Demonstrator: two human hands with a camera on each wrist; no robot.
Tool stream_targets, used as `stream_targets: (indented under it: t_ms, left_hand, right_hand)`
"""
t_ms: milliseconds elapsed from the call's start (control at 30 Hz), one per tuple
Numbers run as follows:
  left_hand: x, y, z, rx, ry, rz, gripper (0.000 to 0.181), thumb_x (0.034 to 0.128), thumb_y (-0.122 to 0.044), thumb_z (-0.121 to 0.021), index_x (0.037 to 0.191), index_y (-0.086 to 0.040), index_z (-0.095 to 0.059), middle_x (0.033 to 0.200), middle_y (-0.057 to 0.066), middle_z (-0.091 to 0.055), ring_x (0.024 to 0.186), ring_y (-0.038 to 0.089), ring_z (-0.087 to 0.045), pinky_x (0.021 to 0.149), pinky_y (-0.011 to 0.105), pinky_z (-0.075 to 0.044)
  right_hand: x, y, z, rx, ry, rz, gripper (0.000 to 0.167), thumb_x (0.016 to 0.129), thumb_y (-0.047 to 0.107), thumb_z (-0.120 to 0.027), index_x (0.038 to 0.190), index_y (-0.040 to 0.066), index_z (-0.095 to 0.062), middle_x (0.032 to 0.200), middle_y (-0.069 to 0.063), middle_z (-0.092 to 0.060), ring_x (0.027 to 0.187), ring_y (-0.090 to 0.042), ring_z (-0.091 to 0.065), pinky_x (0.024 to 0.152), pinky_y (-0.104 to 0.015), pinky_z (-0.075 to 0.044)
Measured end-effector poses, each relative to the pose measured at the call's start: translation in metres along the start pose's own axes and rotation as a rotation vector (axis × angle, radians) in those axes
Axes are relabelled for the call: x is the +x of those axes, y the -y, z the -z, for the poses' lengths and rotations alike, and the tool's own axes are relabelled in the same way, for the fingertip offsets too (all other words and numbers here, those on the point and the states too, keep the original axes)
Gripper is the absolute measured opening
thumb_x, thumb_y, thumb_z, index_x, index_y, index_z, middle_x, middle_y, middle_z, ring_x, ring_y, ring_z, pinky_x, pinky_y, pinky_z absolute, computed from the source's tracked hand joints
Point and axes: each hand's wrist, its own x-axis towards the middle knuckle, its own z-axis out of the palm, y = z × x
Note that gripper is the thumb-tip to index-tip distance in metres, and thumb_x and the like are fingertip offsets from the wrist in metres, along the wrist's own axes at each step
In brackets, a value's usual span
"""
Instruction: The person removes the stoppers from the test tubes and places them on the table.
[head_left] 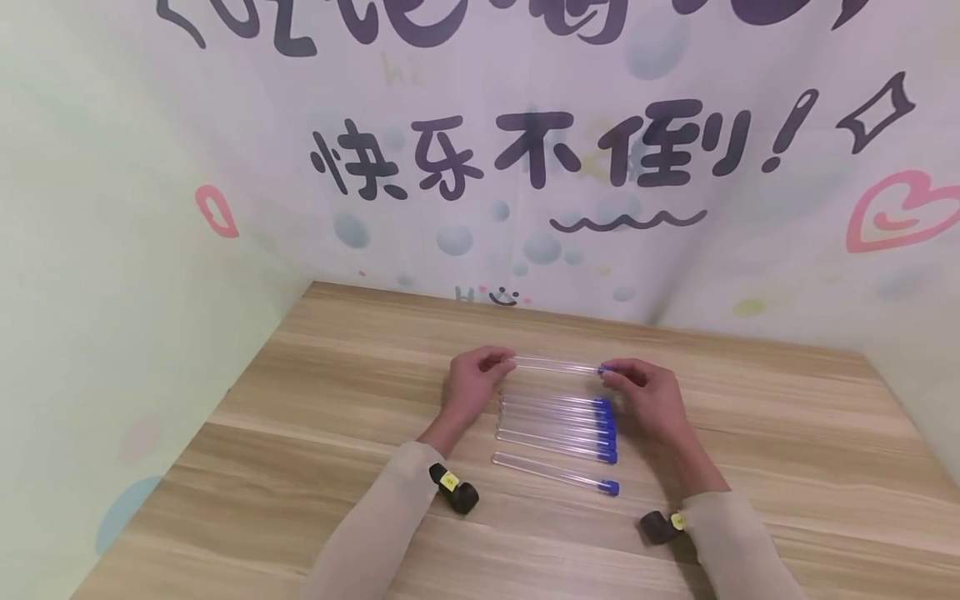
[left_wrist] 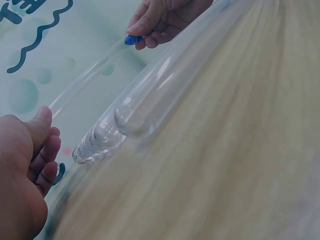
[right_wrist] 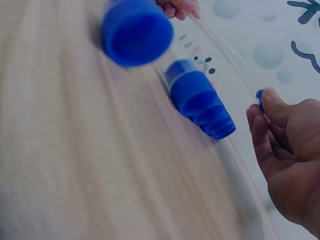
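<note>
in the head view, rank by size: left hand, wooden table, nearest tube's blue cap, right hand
1. Wooden table
2. Left hand and right hand: too alike to rank
3. Blue cap of the nearest tube

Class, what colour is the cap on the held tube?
Blue; the cap shows best in the left wrist view.

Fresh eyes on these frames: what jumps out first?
Probably the bold dark lettering on the pale backdrop behind the table. Next, the row of clear tubes on the table between the forearms, blue caps all toward the right hand's side. Then the held tube beyond that row, left hand at its uncapped end, right hand at its capped end.
</note>
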Motion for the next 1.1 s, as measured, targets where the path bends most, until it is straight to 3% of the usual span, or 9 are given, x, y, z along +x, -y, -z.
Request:
stream_targets:
  t_ms: [467,933,1100]
  left_hand:
    - [0.002,0.001,0.0,-0.04,0.015,0.029,0.017,0.0863,-0.029,-0.071,0.1,-0.019,-0.073,0.09,-0.009,-0.069,0.082,0.01,-0.062,0.069,0.028,-0.052]
    - [0.003,0.004,-0.001,-0.025,0.057,0.043,0.018,0.0858,-0.03,-0.072,0.1,-0.019,-0.074,0.09,-0.009,-0.068,0.081,0.009,-0.062,0.071,0.027,-0.052]
    - [0.004,0.003,-0.001,-0.032,0.037,0.056,0.016,0.0861,-0.025,-0.072,0.099,-0.017,-0.074,0.091,-0.007,-0.069,0.083,0.009,-0.063,0.071,0.027,-0.052]
  right_hand:
    - [0.003,-0.001,0.007,0.009,0.083,0.049,0.03,0.09,0.031,-0.067,0.108,0.008,-0.069,0.097,-0.006,-0.069,0.088,-0.02,-0.063,0.074,-0.023,-0.05]
    - [0.004,-0.003,0.013,0.008,0.127,0.021,0.03,0.09,0.032,-0.067,0.108,0.008,-0.07,0.103,-0.006,-0.069,0.094,-0.019,-0.062,0.078,-0.024,-0.048]
    - [0.005,-0.004,0.014,0.019,0.111,0.006,0.03,0.092,0.031,-0.065,0.11,0.007,-0.069,0.104,-0.007,-0.069,0.093,-0.018,-0.063,0.078,-0.023,-0.049]
